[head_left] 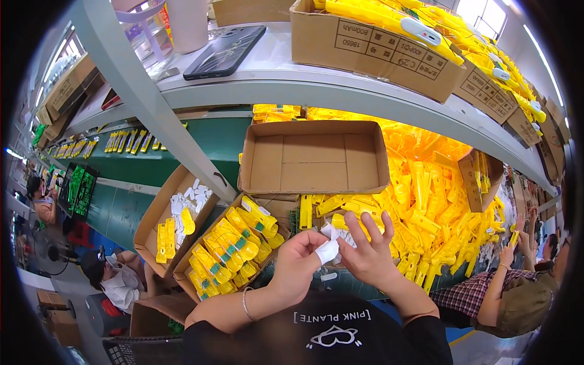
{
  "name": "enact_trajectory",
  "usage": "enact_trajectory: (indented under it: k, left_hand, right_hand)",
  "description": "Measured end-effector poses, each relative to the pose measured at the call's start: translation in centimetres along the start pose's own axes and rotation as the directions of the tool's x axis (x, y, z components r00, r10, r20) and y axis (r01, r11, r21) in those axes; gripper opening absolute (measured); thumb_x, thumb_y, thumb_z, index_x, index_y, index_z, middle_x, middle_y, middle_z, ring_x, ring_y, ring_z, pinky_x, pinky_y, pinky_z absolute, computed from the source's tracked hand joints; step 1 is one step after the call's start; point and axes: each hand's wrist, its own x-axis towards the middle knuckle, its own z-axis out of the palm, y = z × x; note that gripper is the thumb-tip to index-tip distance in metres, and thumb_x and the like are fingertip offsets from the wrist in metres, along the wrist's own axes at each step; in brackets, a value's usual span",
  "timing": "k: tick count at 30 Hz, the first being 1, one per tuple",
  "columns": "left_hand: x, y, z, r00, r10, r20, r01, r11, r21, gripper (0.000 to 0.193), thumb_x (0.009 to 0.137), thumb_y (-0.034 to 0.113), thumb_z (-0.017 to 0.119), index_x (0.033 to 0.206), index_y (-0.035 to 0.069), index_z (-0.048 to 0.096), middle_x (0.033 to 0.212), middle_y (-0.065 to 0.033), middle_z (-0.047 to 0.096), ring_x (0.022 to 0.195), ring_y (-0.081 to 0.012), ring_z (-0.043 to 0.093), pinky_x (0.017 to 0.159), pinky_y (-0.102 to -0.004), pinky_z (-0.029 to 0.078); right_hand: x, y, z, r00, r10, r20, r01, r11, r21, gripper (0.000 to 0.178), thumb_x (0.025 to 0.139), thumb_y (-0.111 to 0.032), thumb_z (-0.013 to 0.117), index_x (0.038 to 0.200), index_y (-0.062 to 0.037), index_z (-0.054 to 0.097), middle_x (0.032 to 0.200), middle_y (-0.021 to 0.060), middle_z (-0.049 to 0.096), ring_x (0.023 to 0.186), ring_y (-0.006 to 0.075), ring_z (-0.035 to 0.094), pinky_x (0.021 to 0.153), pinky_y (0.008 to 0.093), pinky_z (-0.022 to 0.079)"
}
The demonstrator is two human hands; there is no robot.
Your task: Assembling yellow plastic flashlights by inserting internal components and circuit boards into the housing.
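Observation:
My left hand point(297, 264) is closed, its thumb and fingertips around a crumpled white piece point(327, 251) that looks like tissue or tape. Part of that piece wraps over the thumb. At its other side my right hand point(372, 250) meets it with a pinch, partly hidden, while the remaining fingers stretch upward and apart. Below and left of my hands, a carton point(182, 277) holds yellow plastic pieces point(228, 249) with dark wires and green parts. Beyond them lies a big heap of yellow plastic casings point(420, 207).
An empty-looking cardboard box point(313, 182) stands ahead, under a shelf point(255, 91) carrying a phone point(225, 52) and cartons. Another box point(146, 234) holds small white parts. A grey post point(146, 97) rises at left. People sit at both sides along the green bench point(201, 143).

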Motion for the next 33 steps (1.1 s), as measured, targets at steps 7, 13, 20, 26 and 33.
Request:
enact_trajectory:
  k: [7, 13, 20, 26, 33]
  left_hand:
    - [0.2, -0.6, 1.1, 1.0, 0.016, -0.02, -0.015, 0.998, 0.057, 0.008, 0.082, 0.001, 0.058, 0.09, 0.001, 0.055, 0.088, -0.0022, 0.057, 0.082, -0.008, 0.053, 0.076, -0.0226, 0.043]
    - [0.7, -0.2, 1.5, 0.998, -0.06, 0.01, 0.06, 0.998, -0.011, 0.021, 0.084, 0.005, 0.056, 0.105, 0.001, 0.055, 0.093, -0.0029, 0.056, 0.083, -0.0079, 0.051, 0.073, -0.0236, 0.041]
    - [0.2, -0.3, 1.7, 0.957, -0.169, 0.236, 0.22, 0.952, -0.214, 0.032, 0.087, 0.004, 0.05, 0.118, 0.003, 0.048, 0.09, -0.0003, 0.048, 0.072, -0.0082, 0.041, 0.062, -0.0234, 0.036]
    - [-0.5, 0.2, 0.4, 0.934, -0.156, 0.323, 0.246, 0.934, -0.259, 0.031, 0.088, 0.012, 0.051, 0.118, 0.006, 0.048, 0.077, -0.0024, 0.046, 0.068, -0.0106, 0.04, 0.064, -0.0266, 0.033]
    - [-0.7, 0.6, 0.2, 0.952, -0.164, 0.257, 0.238, 0.927, -0.289, 0.03, 0.087, 0.013, 0.053, 0.116, 0.007, 0.049, 0.075, -0.0014, 0.044, 0.067, -0.0109, 0.039, 0.063, -0.0263, 0.033]
  right_hand:
    - [0.5, -0.3, -0.2, 0.996, 0.066, 0.058, -0.067, 0.997, 0.03, 0.025, 0.075, -0.023, 0.058, 0.098, -0.0154, 0.054, 0.131, 0.0065, 0.046, 0.126, 0.0225, 0.032, 0.103, 0.0533, 0.017]
    - [0.3, 0.2, -0.3, 0.984, 0.104, 0.146, -0.107, 0.994, 0.012, 0.025, 0.075, -0.024, 0.056, 0.098, -0.0165, 0.055, 0.135, 0.0083, 0.042, 0.128, 0.0225, 0.032, 0.104, 0.0523, 0.015]
    - [-0.3, 0.7, 0.2, 0.973, 0.13, 0.193, -0.136, 0.991, 0.017, 0.028, 0.073, -0.025, 0.056, 0.1, -0.0179, 0.057, 0.137, 0.0118, 0.038, 0.128, 0.0232, 0.032, 0.103, 0.053, 0.014]
    - [-0.3, 0.9, -0.4, 0.974, 0.138, 0.18, -0.157, 0.983, 0.093, 0.027, 0.075, -0.02, 0.057, 0.1, -0.0131, 0.059, 0.139, 0.0159, 0.032, 0.128, 0.0287, 0.03, 0.102, 0.0527, 0.011]
    - [-0.1, 0.7, -0.4, 0.988, 0.132, 0.082, -0.132, 0.991, 0.001, 0.016, 0.073, -0.019, 0.058, 0.088, -0.0172, 0.055, 0.133, 0.0128, 0.043, 0.125, 0.0244, 0.035, 0.102, 0.0521, 0.016]
